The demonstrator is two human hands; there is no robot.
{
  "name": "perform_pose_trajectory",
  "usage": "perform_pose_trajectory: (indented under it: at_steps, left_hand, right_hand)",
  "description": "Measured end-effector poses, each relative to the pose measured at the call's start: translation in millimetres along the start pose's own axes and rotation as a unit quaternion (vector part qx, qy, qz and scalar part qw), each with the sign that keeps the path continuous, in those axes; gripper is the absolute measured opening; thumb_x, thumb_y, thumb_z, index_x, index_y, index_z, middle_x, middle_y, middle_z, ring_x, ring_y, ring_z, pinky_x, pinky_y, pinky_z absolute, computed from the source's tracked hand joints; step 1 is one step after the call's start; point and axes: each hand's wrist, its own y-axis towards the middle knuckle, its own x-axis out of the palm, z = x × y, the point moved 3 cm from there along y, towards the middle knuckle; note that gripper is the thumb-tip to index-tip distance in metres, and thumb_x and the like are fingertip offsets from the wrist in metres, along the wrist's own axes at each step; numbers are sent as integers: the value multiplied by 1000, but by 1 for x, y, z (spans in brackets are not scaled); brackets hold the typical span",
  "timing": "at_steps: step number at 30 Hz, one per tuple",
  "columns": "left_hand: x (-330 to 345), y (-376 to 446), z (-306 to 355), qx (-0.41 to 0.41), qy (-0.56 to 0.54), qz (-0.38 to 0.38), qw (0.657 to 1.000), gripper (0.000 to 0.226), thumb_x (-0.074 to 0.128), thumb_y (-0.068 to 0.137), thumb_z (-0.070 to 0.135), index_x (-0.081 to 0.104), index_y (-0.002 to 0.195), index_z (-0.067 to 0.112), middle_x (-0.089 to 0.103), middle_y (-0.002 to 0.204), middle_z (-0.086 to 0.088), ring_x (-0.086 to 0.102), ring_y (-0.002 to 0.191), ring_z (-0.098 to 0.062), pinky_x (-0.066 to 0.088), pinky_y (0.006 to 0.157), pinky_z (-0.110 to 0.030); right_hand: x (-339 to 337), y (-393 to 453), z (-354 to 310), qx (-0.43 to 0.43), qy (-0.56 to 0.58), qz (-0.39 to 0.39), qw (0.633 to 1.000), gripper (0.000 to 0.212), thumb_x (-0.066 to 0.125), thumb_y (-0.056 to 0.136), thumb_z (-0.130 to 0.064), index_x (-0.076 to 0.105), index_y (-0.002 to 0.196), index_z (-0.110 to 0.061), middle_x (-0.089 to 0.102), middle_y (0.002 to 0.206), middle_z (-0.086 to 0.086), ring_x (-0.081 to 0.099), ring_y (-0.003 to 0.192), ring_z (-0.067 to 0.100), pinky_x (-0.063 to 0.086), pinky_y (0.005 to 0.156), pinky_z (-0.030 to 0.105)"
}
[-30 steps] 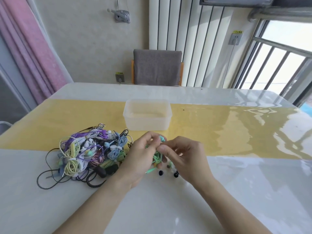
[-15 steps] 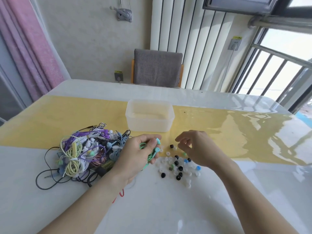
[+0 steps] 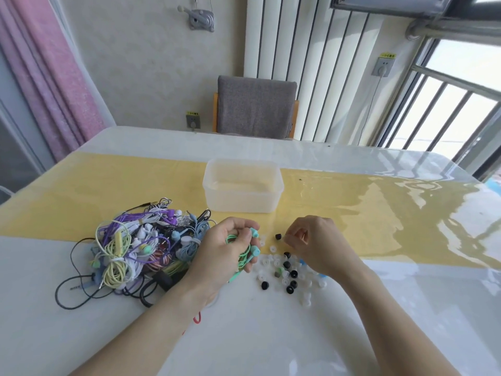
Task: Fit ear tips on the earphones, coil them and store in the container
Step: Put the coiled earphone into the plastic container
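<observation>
Glossy table (image 3: 244, 335): left hand (image 3: 225, 253) clutches rubbery mint earphones (image 3: 248, 246); right hand (image 3: 311, 240) pinches nothing.

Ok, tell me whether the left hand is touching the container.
Apart. The head view shows yellow tabletop between the left hand and the container.

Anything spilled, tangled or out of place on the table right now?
Two things stand out. The spare earphones lie in a tangled heap left of the left hand, black cables trailing out. The ear tips lie scattered loose on the table under the right hand. The container stands upright, apparently empty.
</observation>
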Motion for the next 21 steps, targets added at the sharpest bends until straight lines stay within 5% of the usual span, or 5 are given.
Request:
perform_pose_trajectory:
  at_steps: [3,6,9,21]
  left_hand:
    - [0,0,0,9,-5,4,1000,14,49,100,3,63,100,2,63,70,-5,54,58,-24,45,49,-30]
    - [0,-2,2,26,-11,12,1000,12,50,99,3,63,99,3,63,70,-4,55,57,-23,46,50,-30]
    - [1,-3,3,49,-12,13,999,11,52,98,4,63,98,5,64,73,-7,57,57,-23,47,52,-32]
    - [4,-5,0,57,-5,6,998,9,57,96,7,65,99,5,66,75,-7,57,56,-24,46,50,-30]
  right_hand:
    - [-16,-12,-10,-26,131,77,988,8,73,91,-25,74,84,-23,71,76,-13,62,73,1,46,64,10]
    - [-17,-28,-33,-23,339,45,940,11,76,86,-29,76,84,-17,76,80,-5,70,73,14,56,71,29]
    - [-7,-34,-44,-19,408,23,912,13,77,83,-25,77,86,-13,77,83,2,71,74,22,57,75,46]
    - [3,-34,-40,-9,474,-24,880,9,74,86,-12,81,92,-13,79,92,5,65,79,19,52,71,28]
